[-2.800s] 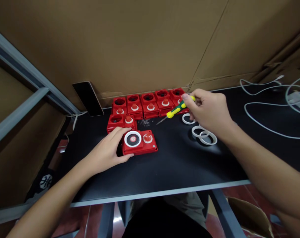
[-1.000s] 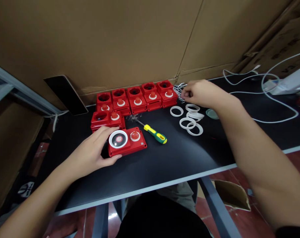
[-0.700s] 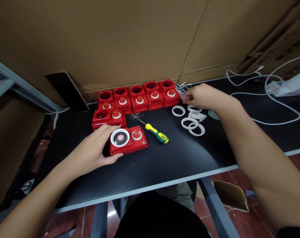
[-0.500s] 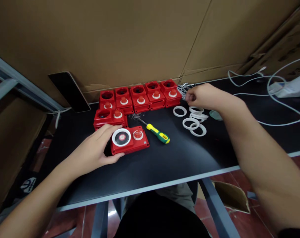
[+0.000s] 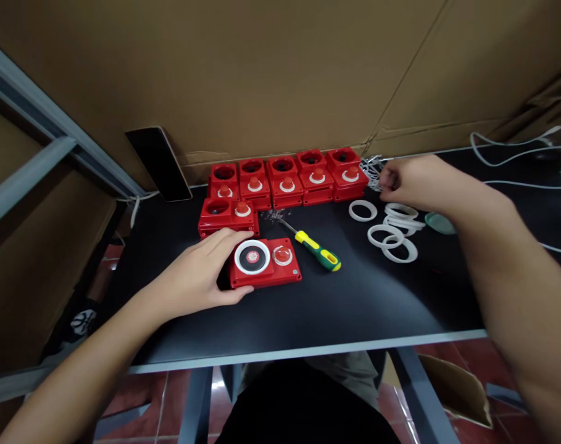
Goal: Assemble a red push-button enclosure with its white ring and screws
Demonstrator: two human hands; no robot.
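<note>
Screwdriver: moved from our right hand to the table
Near red unit: left of it, our left hand grasping its left end
Right hand: curled by far metal pieces; we cannot tell if holding any

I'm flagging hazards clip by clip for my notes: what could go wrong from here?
The right hand is at the shiny metal bits, so a stray finger could scatter some. Its wrist and forearm are close to the loose white rings and might knock them. The screwdriver lies loose beside the red box held by the left hand, and a shift of the box could bump it.
</note>
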